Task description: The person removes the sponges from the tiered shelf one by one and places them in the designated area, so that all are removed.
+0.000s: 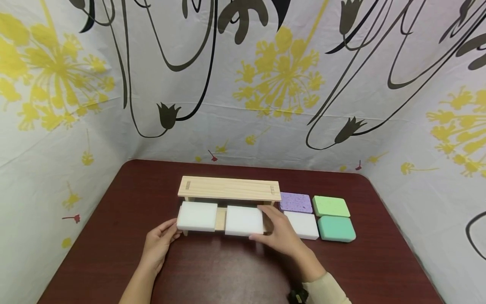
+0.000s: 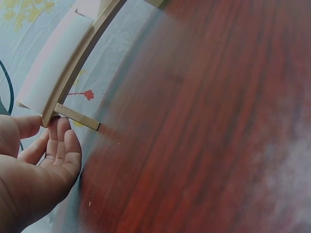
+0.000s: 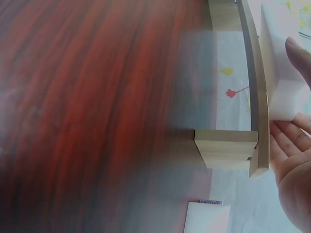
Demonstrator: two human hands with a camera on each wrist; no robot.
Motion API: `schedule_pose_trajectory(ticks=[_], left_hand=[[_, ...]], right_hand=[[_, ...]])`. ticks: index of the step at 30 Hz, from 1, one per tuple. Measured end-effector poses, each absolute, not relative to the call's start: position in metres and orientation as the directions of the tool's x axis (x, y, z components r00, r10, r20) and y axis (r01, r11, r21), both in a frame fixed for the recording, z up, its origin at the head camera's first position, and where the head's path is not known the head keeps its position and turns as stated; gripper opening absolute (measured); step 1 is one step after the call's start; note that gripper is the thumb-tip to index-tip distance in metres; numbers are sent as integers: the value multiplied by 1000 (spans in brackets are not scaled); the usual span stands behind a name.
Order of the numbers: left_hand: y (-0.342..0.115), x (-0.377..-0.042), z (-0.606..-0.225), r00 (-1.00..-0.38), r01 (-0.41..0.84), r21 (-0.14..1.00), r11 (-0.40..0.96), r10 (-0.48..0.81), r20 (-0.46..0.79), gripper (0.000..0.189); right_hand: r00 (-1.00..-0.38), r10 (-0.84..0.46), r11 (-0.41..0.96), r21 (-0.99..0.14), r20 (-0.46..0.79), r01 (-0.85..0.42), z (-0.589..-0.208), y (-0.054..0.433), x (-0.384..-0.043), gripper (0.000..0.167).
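Head view: your left hand [image 1: 161, 242] is pinching the left end of the lower board [image 1: 220, 219] on that wooden stand [image 1: 229, 188], which sits on the counter [image 1: 220, 274]. Your right hand [image 1: 281, 234] is clamped on the right white sponge [image 1: 244, 220], up on that board. Left wrist view: you've got your thumb at the board's end, fingers below. Right wrist view: your thumb and fingers straddle the sponge.

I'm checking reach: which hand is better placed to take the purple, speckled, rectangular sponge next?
Probably the right hand: it's nearer the purple sponge, though holding a white rectangular block. The left hand holds the left end of the pale wooden rack.
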State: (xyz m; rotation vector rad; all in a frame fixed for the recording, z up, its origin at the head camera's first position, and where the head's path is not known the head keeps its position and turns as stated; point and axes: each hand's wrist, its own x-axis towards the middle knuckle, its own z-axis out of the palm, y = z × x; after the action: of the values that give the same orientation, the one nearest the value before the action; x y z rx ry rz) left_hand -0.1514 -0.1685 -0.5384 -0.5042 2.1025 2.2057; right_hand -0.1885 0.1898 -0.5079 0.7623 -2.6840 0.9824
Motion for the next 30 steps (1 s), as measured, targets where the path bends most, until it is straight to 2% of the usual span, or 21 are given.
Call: schedule_pose_trajectory(ticks=[30], left_hand=[[-169,-152,-538,-947,-257,964,-64,-184,-265,39]], right_hand=[[-835,-385,669,-504,393,-546,-511,219,-182,86]])
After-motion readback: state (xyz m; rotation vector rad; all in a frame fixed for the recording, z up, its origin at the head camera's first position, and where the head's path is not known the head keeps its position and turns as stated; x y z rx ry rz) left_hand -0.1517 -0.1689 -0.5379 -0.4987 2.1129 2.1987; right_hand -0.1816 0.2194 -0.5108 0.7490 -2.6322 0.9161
